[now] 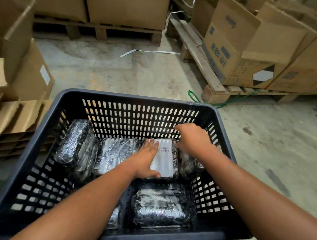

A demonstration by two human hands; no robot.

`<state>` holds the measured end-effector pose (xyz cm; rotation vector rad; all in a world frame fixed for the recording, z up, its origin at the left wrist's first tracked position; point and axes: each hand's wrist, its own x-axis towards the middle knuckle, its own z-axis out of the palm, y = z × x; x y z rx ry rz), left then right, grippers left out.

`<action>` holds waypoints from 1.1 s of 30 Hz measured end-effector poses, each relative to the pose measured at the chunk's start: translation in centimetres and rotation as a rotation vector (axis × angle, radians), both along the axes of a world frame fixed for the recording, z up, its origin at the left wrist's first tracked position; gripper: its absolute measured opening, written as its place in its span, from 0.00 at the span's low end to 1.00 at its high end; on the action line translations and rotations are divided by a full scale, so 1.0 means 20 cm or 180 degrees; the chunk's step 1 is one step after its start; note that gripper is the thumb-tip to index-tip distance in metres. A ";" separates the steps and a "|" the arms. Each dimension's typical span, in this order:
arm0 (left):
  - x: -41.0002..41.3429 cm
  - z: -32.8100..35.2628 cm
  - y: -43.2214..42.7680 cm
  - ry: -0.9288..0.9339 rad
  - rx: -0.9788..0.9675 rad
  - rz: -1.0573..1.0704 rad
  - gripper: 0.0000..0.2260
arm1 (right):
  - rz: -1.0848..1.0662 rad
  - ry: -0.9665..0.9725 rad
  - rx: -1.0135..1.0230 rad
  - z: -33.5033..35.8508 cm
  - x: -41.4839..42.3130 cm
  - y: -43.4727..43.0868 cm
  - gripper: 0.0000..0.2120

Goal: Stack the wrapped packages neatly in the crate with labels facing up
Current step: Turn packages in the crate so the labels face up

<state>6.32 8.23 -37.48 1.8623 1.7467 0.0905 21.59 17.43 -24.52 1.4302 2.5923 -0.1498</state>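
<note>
A dark slotted plastic crate [129, 98] stands on the floor below me, holding several black packages in shiny wrap. One package [165, 157] in the far middle shows a white barcode label on top. My left hand [146, 158] lies flat on that package's left side, thumb along its near edge. My right hand [193, 138] reaches over its far right corner, fingers curled down at the crate's back wall. Another package [77, 146] leans tilted against the left wall. A label-up package [115, 152] lies between them. A further one [160, 208] lies near the front.
Flattened cardboard [12, 119] and open cartons [17, 61] sit left of the crate. Wooden pallets with large boxes [240, 50] line the back and right. A green strap [193, 97] and a white strip [148, 52] lie on the concrete floor.
</note>
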 end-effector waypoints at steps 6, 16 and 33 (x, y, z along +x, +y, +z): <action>0.04 0.00 0.00 0.0412 -0.0257 -0.0475 0.49 | -0.0361 -0.0317 -0.0101 0.01 0.15 -0.05 0.21; 0.03 0.01 0.00 0.0477 -0.0220 -0.0538 0.50 | -0.0899 0.0546 -0.1005 -0.05 0.15 0.02 0.38; 0.22 0.37 -0.07 -0.1430 0.1245 0.0311 0.56 | -0.1928 0.2617 -0.2206 0.30 0.18 0.17 0.35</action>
